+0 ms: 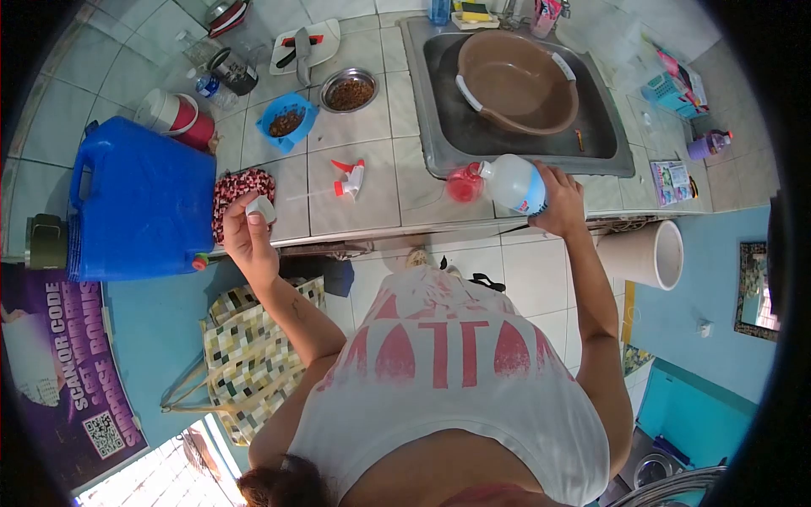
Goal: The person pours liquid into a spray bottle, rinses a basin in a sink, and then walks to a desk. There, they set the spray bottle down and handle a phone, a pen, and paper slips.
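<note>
My right hand point(559, 201) grips a plastic bottle point(509, 182) with a light blue label, tilted on its side. Its neck points left, right at the mouth of a red translucent bottle point(465, 182) near the counter's front edge. On the left, my left hand point(251, 232) is raised with a small white cap point(263, 209) pinched in the fingers. Between the two hands, a red and white spray trigger point(351, 179) lies on the tiles, its thin tube toward my left hand. Beside that hand is a red patterned cloth point(241, 196).
A brown basin point(517, 83) sits in the metal sink point(621, 156). Further back are a blue bowl point(287, 122) and a steel bowl point(349, 89) with brown pellets. A big blue jug point(144, 203) stands far left. Below the counter are a checkered bag point(253, 338) and a white bin point(646, 253).
</note>
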Demonstrator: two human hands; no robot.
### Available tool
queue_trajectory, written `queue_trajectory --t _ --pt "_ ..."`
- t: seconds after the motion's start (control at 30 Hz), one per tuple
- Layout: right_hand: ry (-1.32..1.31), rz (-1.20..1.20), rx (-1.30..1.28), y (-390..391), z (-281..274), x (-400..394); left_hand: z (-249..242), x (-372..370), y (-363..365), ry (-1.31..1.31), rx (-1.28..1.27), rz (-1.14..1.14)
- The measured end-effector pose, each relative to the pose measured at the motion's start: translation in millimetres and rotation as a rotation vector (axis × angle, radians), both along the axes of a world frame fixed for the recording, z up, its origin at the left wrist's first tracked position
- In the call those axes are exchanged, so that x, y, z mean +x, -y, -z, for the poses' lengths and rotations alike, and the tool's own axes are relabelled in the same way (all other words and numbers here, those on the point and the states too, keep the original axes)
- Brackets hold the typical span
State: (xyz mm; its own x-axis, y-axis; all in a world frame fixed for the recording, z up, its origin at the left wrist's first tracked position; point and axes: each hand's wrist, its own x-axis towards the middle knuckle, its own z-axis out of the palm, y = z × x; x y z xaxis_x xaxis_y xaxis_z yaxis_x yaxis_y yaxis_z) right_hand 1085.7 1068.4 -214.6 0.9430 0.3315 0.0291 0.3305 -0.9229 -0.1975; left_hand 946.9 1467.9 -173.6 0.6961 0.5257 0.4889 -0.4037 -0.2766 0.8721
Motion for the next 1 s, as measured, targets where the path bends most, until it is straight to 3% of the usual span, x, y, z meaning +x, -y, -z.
queue_trajectory --t 1.0 --pt "0.044 -0.045 -0.068 0.7 -8.6 6.9 5.3 3.4 4.0 0.01 -0.024 -0.051"
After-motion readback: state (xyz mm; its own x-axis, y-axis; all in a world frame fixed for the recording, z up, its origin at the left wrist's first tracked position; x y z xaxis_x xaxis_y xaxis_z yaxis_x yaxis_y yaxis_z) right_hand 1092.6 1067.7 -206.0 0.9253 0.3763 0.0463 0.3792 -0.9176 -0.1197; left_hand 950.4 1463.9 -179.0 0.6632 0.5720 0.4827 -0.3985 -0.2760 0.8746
